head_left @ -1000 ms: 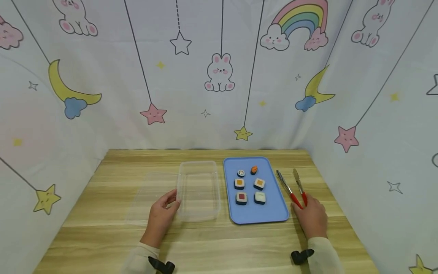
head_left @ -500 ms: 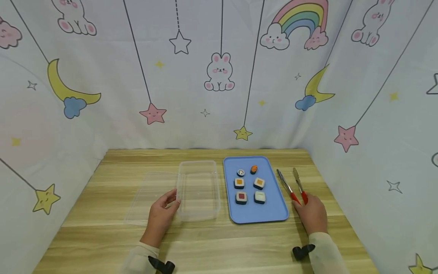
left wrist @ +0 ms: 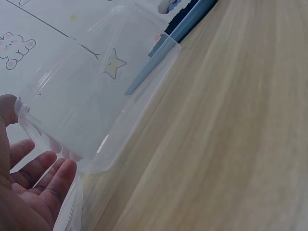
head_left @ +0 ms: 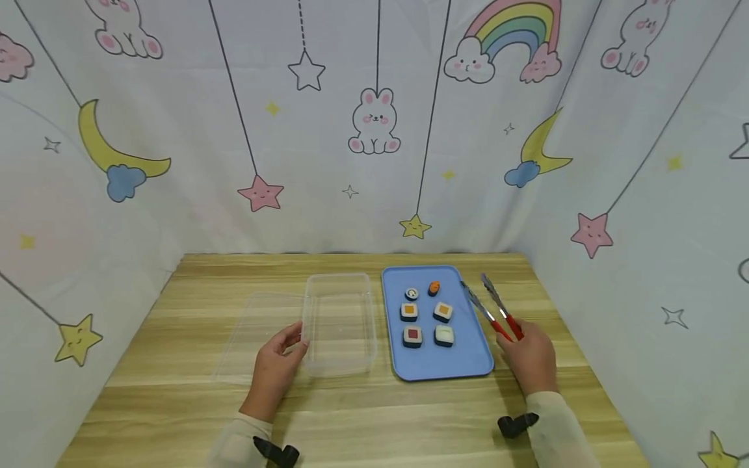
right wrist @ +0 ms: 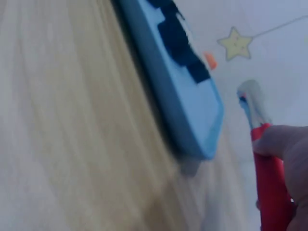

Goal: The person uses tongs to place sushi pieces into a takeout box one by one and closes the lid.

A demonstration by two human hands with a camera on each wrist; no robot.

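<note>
A clear plastic container point(head_left: 339, 370) lies on the table. My left hand point(head_left: 277, 367) holds its left side; in the left wrist view the thumb is at the rim and the fingers point(left wrist: 60, 185) lie along the outer wall. To the right is a blue tray point(head_left: 424, 367) with several pieces of sushi, among them a small orange-topped one point(head_left: 433, 288) and one with a red centre point(head_left: 412, 336). My right hand point(head_left: 532, 357) grips red-handled metal tongs point(head_left: 515, 327) beside the tray. Their two arms are spread, and one tip overlaps the tray's right edge in the head view.
A flat transparent lid point(head_left: 240, 344) lies left of the container. The wooden table point(head_left: 351, 429) ends at the back against a white curtain point(head_left: 328, 227) printed with cartoons, which also stands along both sides.
My right hand has moved a little forward and left with the tongs, whose tips have swung toward the tray's right edge. My left hand and the container have stayed in place.
</note>
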